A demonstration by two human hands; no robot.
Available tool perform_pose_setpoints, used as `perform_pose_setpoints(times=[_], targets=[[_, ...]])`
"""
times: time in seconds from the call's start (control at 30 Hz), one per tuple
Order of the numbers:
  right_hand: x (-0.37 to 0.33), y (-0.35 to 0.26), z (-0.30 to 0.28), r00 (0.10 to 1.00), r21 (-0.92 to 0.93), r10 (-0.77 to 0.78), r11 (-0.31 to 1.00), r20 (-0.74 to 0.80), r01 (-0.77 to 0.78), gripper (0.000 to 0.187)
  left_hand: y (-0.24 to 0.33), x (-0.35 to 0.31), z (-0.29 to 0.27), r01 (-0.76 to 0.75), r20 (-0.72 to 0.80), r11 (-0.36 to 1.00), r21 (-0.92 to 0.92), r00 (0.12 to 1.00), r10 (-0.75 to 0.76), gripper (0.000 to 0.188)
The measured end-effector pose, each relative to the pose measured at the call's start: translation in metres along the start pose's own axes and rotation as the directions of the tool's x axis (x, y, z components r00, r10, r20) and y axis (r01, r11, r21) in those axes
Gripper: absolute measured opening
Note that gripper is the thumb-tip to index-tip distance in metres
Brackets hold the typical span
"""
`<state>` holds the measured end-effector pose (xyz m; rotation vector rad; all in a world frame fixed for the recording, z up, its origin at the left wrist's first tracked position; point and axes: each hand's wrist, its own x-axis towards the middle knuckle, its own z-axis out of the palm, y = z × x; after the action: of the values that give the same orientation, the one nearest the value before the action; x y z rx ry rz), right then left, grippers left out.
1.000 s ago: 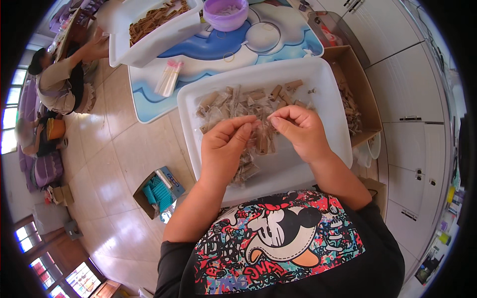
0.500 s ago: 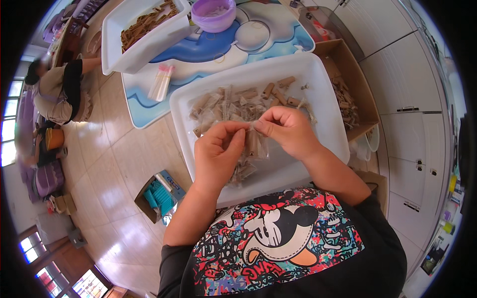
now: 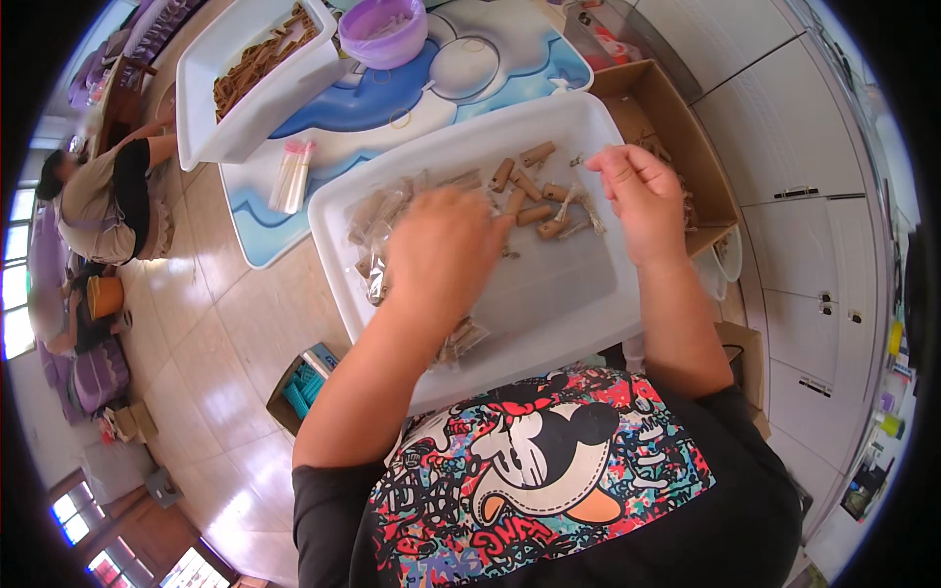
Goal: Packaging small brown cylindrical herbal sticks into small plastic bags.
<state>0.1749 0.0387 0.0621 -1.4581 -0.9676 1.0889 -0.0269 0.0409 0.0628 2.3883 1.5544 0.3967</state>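
Head view, looking down. Left hand [image 3: 443, 257] is over the middle of the large white tray [image 3: 578, 314], palm down and motion-blurred, fingertips directed at a cluster of short brown sticks [image 3: 534, 191]; whether the fingers are closed on anything cannot be told. Right hand [image 3: 642, 201] hovers over the tray's far right corner, fingers loosely curled and partly apart, with no item seen in its grip. The brown sticks lie loose on the tray floor between the two hands, some with pale fibres at one end. Small clear packets [image 3: 377, 230] holding similar brown pieces lie heaped at the tray's left side, just beside the left hand; further packets [image 3: 461, 338] lie under the left forearm near the tray's near edge.

An open cardboard box [image 3: 667, 98] stands against the tray's right side. Beyond the tray lies a blue and white mat [image 3: 392, 108]; on it are a purple bowl [image 3: 382, 29], a second white tray [image 3: 245, 98] filled with brown sticks, and a bundle of pale tubes [image 3: 292, 176] at the mat's left edge. A small box with teal contents [image 3: 304, 387] sits on the tiled floor [image 3: 216, 343] near the person's left elbow. Another person [image 3: 103, 196] sits at far left, well apart.
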Motion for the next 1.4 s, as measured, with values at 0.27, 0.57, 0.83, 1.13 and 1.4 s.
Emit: perform_pose_setpoints(times=[0.27, 0.57, 0.83, 1.13, 1.4], targets=[[-0.003, 0.025, 0.003, 0.964, -0.038, -0.071, 0.996, 0.255, 0.084, 0.016, 0.005, 0.029, 0.072, 0.115, 0.339, 0.990, 0.078, 0.931, -0.135, 0.028], [-0.017, 0.023, 0.008, 0.878, -0.268, -0.019, 0.949, 0.477, 0.166, 0.025, -0.011, 0.029, 0.020, 0.529, 0.495, 0.244, -0.813, 0.848, -0.192, 0.046], [-0.024, 0.015, 0.014, 0.838, -0.059, 0.113, 0.994, 0.533, -0.097, 0.016, -0.015, 0.014, 0.010, 0.553, 0.532, 0.053, -0.831, 0.820, -0.212, 0.030], [-0.023, -0.005, 0.012, 0.783, 0.009, 0.226, 0.959, 0.580, -0.283, 0.023, -0.007, -0.005, 0.001, -0.027, -0.037, 0.329, -0.944, 0.999, -0.025, 0.021], [-0.028, 0.001, 0.022, 0.925, 0.089, -0.026, 0.996, 0.379, -0.009, 0.017, -0.004, -0.005, 0.003, 0.161, 0.150, 0.121, -0.980, 0.984, -0.097, 0.025]])
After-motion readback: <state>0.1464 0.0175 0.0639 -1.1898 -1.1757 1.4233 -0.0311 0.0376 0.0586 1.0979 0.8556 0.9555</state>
